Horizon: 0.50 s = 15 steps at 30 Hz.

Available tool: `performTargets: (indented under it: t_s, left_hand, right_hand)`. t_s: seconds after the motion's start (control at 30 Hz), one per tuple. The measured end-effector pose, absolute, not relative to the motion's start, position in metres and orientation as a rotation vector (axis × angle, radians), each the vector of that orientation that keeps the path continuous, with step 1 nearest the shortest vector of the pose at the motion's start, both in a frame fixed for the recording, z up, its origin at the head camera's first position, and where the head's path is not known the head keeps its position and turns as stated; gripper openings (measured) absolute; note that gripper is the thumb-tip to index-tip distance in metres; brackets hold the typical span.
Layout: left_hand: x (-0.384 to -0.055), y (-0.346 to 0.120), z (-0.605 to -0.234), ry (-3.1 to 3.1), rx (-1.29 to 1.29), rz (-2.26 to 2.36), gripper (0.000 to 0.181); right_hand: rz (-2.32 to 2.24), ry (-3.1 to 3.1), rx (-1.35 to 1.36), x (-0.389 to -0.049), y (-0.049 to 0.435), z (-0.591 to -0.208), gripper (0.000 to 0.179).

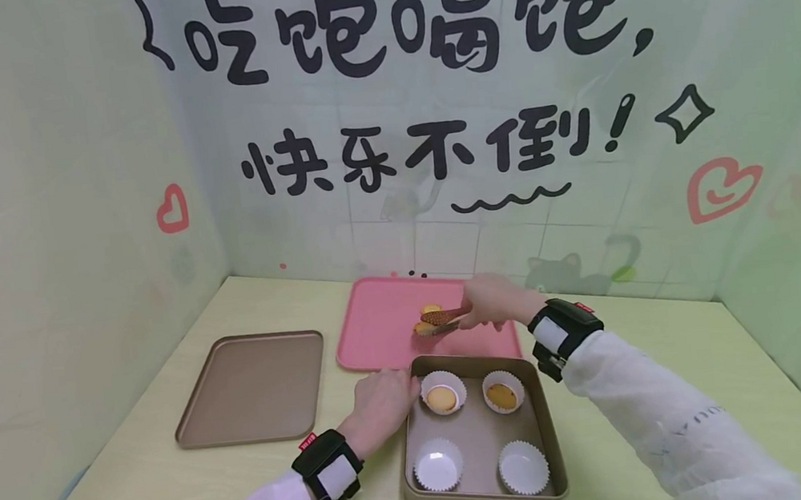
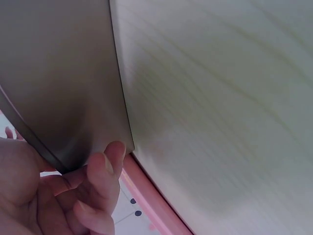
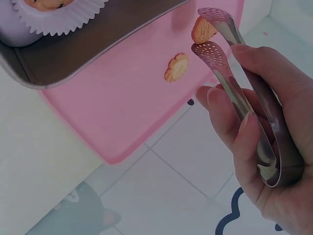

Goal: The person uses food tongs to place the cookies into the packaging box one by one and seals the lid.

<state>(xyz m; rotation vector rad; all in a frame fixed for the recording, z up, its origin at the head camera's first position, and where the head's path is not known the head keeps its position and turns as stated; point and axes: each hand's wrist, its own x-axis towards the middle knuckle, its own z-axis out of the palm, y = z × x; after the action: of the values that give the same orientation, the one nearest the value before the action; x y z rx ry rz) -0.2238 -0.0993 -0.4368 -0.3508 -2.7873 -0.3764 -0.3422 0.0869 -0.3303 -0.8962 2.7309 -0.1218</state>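
My right hand [image 1: 495,301] grips metal tongs [image 3: 266,110] over the pink tray [image 1: 378,316]. Between the tongs' perforated tips is a small golden cookie [image 3: 203,30]; another cookie [image 3: 177,67] with a scalloped edge lies beside it on the tray. My left hand [image 1: 385,403] holds the back left corner of a square brown baking pan [image 1: 472,436], its fingertips on the outer wall in the left wrist view. Inside the pan stand white paper cups: the back left one holds a plain cookie [image 1: 440,397], the back right one a cookie with dark specks [image 1: 501,396]. Two front cups [image 1: 439,465] hold nothing.
A flat brown tray [image 1: 254,389] lies to the left on the pale wooden table [image 1: 133,485]. The pink tray sits just behind the pan, against the printed back sheet [image 1: 399,234]. Sheets also rise at the left and right table edges.
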Motion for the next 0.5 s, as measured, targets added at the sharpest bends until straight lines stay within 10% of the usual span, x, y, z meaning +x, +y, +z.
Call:
performTargets:
  t_s: [0.5]
  left_hand:
    - [-0.223, -0.097, -0.437, -2.747, -0.353, -0.326, 0.033]
  right_hand:
    - [-0.107, 2.797, -1.276, -0.293, 0.131, -0.286, 0.012]
